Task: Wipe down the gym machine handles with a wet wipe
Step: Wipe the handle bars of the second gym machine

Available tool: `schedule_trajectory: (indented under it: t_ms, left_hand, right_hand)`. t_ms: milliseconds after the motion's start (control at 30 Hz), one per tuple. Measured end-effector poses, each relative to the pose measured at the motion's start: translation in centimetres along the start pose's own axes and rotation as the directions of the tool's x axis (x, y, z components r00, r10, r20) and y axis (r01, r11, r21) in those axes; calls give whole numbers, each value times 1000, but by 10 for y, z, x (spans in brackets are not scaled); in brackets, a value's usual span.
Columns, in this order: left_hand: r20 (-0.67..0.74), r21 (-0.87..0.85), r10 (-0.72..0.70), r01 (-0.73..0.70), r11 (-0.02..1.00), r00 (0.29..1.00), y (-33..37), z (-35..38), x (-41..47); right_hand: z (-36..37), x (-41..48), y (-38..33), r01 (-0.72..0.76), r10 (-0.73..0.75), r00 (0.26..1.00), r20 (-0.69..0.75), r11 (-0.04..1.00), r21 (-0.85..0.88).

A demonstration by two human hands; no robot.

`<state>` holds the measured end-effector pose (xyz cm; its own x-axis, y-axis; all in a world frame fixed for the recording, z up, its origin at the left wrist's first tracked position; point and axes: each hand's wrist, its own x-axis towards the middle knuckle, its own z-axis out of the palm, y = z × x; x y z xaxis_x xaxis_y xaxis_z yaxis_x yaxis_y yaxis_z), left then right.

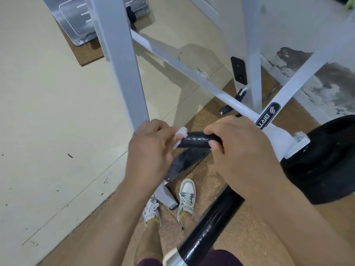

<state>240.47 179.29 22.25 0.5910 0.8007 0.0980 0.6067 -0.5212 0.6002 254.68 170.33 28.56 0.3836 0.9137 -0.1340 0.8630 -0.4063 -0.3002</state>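
Since the short black handle point(194, 141) runs left to right between your hands, your left hand point(151, 144) — its grip pinching the wet wipe point(180, 135) at the handle's left end — should sweep rightward toward your right hand point(236, 146), closed around the other end.

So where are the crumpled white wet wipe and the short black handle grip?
crumpled white wet wipe point(180, 133), head view, exposed bunched end beside the left hand.
short black handle grip point(194, 142), head view, bare middle between both hands.
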Motion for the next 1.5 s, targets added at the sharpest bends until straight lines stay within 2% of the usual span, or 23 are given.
schedule_trajectory:
  t_ms: [33,100,200,300,400,500,567,633,700,767,867,1000,1100,1167,1300,1400,1500]
  left_hand:
    - [-5,34,-48,48,998,999,-8,-5,-1]
    - [-23,-17,-135,134,991,991,-5,-8,-4]
    - [28,-162,-45,49,986,999,34,9,-8]
    - [15,-86,54,-53,995,998,31,10,-4]
    - [-47,11,-57,57,998,997,7,-2,-7]
    - [26,-98,-26,28,995,999,36,9,-6]
    - [59,-138,68,-59,989,996,55,13,-3]
    - [80,-102,116,-107,989,990,44,8,1]
    - [60,-49,48,-45,998,997,28,1,1]
    - [67,-91,2,4,996,998,32,1,0]
    - [99,-159,110,-93,983,989,61,15,-1]
    - [135,-148,229,-209,967,964,49,6,0]
    - [147,-77,159,-149,986,976,35,0,-5]
    - [105,-91,169,-160,983,980,39,6,-3]
    - [64,-174,237,-224,959,969,65,19,8]
    - [72,-177,272,-257,950,959,59,17,9]
    - [51,-106,132,-126,986,990,53,14,10]
  right_hand:
    - [-4,-2,1,-25,27,999,36,998,-63]
    - [-13,-4,3,-73,87,993,81,984,-164]
    - [-17,0,8,-98,120,984,134,982,-159]
    - [-20,1,11,-109,127,985,113,982,-157]
    - [-25,-2,14,-165,180,982,55,965,-205]
    - [-22,-2,11,-182,193,981,17,950,-254]
    - [-22,0,12,-170,180,983,26,961,-218]
    - [-26,1,17,-153,166,984,58,971,-183]
    - [-28,-1,22,-148,158,986,47,973,-178]
    - [-23,-10,20,-229,228,973,-26,959,-169]
    - [-13,-19,14,-314,297,946,-128,937,-150]
    - [-25,-13,25,-289,286,957,-44,951,-114]
    - [-32,-9,38,-281,281,960,8,957,79]
    - [-30,-9,40,-293,294,956,12,944,152]
    - [-29,-8,38,-303,304,952,21,936,179]
    - [-32,-8,35,-307,306,951,40,930,201]
    - [-33,-8,34,-304,302,952,40,933,195]
